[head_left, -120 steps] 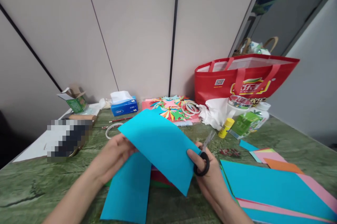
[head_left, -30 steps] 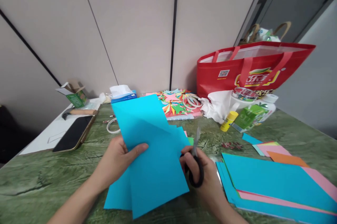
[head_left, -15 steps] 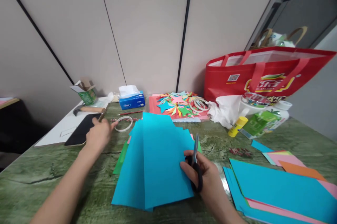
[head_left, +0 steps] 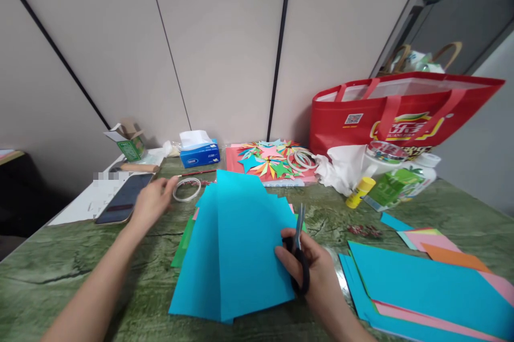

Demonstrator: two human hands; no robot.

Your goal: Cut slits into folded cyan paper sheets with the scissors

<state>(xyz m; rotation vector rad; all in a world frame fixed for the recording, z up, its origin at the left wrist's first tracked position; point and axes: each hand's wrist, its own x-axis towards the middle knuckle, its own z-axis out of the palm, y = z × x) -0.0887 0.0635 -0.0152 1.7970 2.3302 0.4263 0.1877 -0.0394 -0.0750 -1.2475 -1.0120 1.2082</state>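
My right hand (head_left: 317, 261) is wrapped round a pair of scissors (head_left: 300, 259) with black handles, blades pointing up. Its thumb overlaps the right edge of a folded blue sheet of paper (head_left: 252, 245), which lies over more blue and green sheets in front of me. Over on the left, my left hand (head_left: 155, 200) reaches out with its fingers extended and slightly apart. Its fingertips are at the left end of a thin dark-red pencil (head_left: 198, 173); whether they touch it I cannot tell. A smartphone (head_left: 125, 200) lies beside this hand, and a white tape roll (head_left: 187, 190) sits just right of it.
Paper stars (head_left: 273, 154) and tape rolls (head_left: 302, 160) lie at the back. A tissue pack (head_left: 199, 154) stands left of them. Rightward are a glue stick (head_left: 360, 192), a red bag (head_left: 341, 133) and stacked coloured paper (head_left: 433, 283).
My left hand has moved off the phone, slightly right and towards the pencil; the phone's screen shows more. My right hand, the scissors and the blue paper have barely moved.
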